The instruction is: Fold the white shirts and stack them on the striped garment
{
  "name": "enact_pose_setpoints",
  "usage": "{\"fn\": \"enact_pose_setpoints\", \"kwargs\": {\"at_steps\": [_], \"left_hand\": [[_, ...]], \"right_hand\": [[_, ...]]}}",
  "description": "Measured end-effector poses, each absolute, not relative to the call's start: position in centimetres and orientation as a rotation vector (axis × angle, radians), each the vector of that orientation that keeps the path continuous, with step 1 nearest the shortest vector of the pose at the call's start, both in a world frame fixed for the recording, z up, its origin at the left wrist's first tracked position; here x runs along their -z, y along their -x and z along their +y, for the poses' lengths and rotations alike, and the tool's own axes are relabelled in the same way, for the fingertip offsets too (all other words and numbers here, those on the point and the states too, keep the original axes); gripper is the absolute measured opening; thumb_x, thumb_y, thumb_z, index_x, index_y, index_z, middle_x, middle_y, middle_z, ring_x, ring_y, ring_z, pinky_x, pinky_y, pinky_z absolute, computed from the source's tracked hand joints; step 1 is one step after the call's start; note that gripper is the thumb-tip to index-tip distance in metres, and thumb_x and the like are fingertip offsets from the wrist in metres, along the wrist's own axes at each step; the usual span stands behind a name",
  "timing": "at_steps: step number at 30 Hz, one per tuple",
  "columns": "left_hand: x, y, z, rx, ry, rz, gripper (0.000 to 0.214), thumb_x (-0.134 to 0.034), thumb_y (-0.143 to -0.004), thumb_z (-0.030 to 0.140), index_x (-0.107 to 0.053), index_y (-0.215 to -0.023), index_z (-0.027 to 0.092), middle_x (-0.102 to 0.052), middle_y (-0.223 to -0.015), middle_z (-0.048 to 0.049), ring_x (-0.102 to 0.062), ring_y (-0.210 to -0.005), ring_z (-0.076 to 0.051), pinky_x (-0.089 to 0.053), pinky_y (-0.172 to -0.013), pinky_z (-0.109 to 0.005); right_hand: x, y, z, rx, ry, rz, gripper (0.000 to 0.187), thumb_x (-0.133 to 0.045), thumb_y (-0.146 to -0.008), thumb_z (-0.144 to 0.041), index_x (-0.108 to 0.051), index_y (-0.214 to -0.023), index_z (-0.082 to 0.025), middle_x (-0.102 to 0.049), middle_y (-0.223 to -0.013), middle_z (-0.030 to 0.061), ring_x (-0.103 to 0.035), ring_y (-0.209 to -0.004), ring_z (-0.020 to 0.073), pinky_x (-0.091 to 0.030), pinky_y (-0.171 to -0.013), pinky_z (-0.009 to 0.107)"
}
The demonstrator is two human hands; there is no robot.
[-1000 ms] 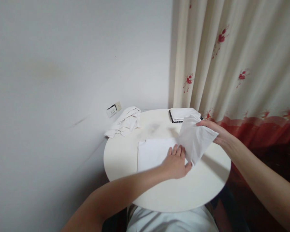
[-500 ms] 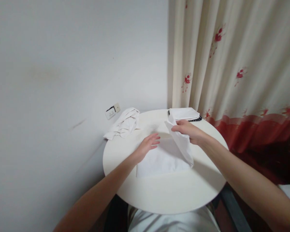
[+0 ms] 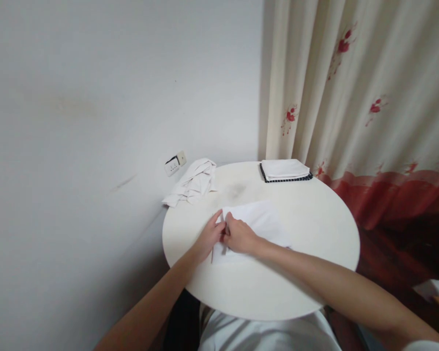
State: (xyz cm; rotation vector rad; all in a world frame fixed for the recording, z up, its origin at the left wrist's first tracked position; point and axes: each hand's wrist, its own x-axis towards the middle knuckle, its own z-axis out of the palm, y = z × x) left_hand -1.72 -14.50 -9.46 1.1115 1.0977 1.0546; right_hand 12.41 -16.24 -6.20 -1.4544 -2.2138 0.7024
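Cloth [image 3: 265, 222] on desk [image 3: 263, 287], doubled over; my right fingers [image 3: 231, 223] pinch its upper edge, left fingers [image 3: 215, 228] alongside (grip unclear). Folding step, I judge; next move calls for aligning edges.

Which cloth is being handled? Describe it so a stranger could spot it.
Find the round white table. Near its middle, the left hand and right hand meet at a flat white cloth. Only this cloth has hands on it, unlike the crumpled cloth and black-edged stack behind.

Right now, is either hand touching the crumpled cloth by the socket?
No, left hand and right hand are at the folded cloth, apart from the crumpled cloth.
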Motion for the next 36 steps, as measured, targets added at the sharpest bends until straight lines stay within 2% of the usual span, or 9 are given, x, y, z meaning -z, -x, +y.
{"fn": "enact_pose_setpoints", "kwargs": {"at_steps": [5,7,10,12,15,19,24,29,36], "left_hand": [[9.2,1.1,-14.5,-1.008,-1.347,1.101,0.097,-0.064,-0.081,0.017,-0.011,-0.162,0.025,-0.054,-0.064,0.0085,-0.054,-0.052,-0.01,-0.039,-0.051,-0.019],[9.2,1.0,-14.4,-1.023,-1.458,1.151,0.092,-0.065,-0.077,0.014,-0.025,-0.16,0.023,-0.044,-0.057,0.0118,-0.044,-0.046,-0.007,-0.03,-0.046,-0.017],[9.3,1.0,-14.6,-1.025,-1.507,1.236,0.063,-0.064,-0.075,0.015,-0.06,-0.138,0.015,-0.037,-0.052,0.0114,-0.033,-0.043,-0.006,-0.022,-0.044,-0.019],[9.3,1.1,-14.8,-1.012,-1.416,1.243,0.053,-0.063,-0.076,0.018,-0.068,-0.129,0.014,-0.044,-0.053,0.009,-0.038,-0.044,-0.007,-0.026,-0.045,-0.019],[9.1,1.5,-15.1,-1.032,-1.237,1.173,0.057,-0.066,-0.075,0.021,-0.066,-0.131,0.016,-0.062,-0.064,0.0036,-0.056,-0.055,-0.012,-0.039,-0.053,-0.021],[8.6,2.2,-15.1,-1.064,-1.01,1.051,0.066,-0.065,-0.071,0.015,-0.059,-0.137,0.016,-0.073,-0.086,-0.0031,-0.066,-0.071,-0.016,-0.05,-0.067,-0.025],[8.4,2.9,-14.7,-1.07,-0.912,1.115,0.066,-0.061,-0.07,0.011,-0.058,-0.136,0.012,-0.074,-0.088,-0.006,-0.066,-0.069,-0.017,-0.049,-0.059,-0.024],[8.8,3.1,-14.9,-1.11,-1.007,1.219,0.044,-0.068,-0.078,0.024,-0.066,-0.121,0.013,-0.073,-0.086,-0.0051,-0.065,-0.066,-0.016,-0.047,-0.058,-0.024],[8.7,3.2,-15.3,-1.066,-1.102,1.241,0.053,-0.077,-0.076,0.026,-0.061,-0.126,0.018,-0.074,-0.096,-0.0057,-0.067,-0.073,-0.018,-0.05,-0.064,-0.027]], "right_hand": [[5.4,-15.1,-15.4,-1.271,1.134,-2.076,0.06,-0.058,-0.082,-0.014,-0.046,-0.14,-0.011,-0.075,-0.093,0.0074,-0.068,-0.078,0.0171,-0.049,-0.067,0.025],[5.3,-16.6,-14.3,-1.408,1.062,-1.976,0.049,-0.054,-0.085,-0.014,-0.055,-0.134,-0.011,-0.075,-0.088,0.0063,-0.069,-0.077,0.0161,-0.051,-0.068,0.025],[5.5,-19.3,-11.8,-1.087,1.184,-1.846,0.032,-0.053,-0.085,-0.014,-0.069,-0.112,-0.013,-0.075,-0.09,0.0071,-0.069,-0.083,0.017,-0.053,-0.08,0.028],[6.1,-21.3,-10.0,-0.741,1.318,-1.737,0.028,-0.053,-0.084,-0.015,-0.072,-0.105,-0.014,-0.075,-0.101,0.0087,-0.068,-0.095,0.0185,-0.05,-0.093,0.032],[7.8,-23.5,-8.3,-0.491,1.446,-1.611,0.033,-0.053,-0.086,-0.019,-0.07,-0.113,-0.014,-0.07,-0.121,0.0123,-0.063,-0.113,0.0215,-0.044,-0.105,0.038],[10.0,-23.7,-8.1,-0.504,1.451,-1.594,0.04,-0.055,-0.088,-0.027,-0.066,-0.124,-0.014,-0.064,-0.132,0.0149,-0.057,-0.125,0.0246,-0.039,-0.112,0.043],[11.1,-22.3,-9.0,-0.447,1.425,-1.708,0.05,-0.062,-0.086,-0.03,-0.061,-0.133,-0.012,-0.05,-0.148,0.0194,-0.043,-0.141,0.0276,-0.03,-0.118,0.045],[10.5,-21.8,-9.5,-0.516,1.448,-1.752,0.047,-0.063,-0.086,-0.031,-0.061,-0.132,-0.017,-0.047,-0.152,0.0149,-0.04,-0.143,0.0279,-0.028,-0.12,0.048],[9.5,-23.1,-15.8,-0.477,1.133,-1.839,0.042,-0.049,-0.098,-0.043,-0.059,-0.135,-0.025,-0.044,-0.154,0.013,-0.037,-0.145,0.0267,-0.029,-0.12,0.052]]}}
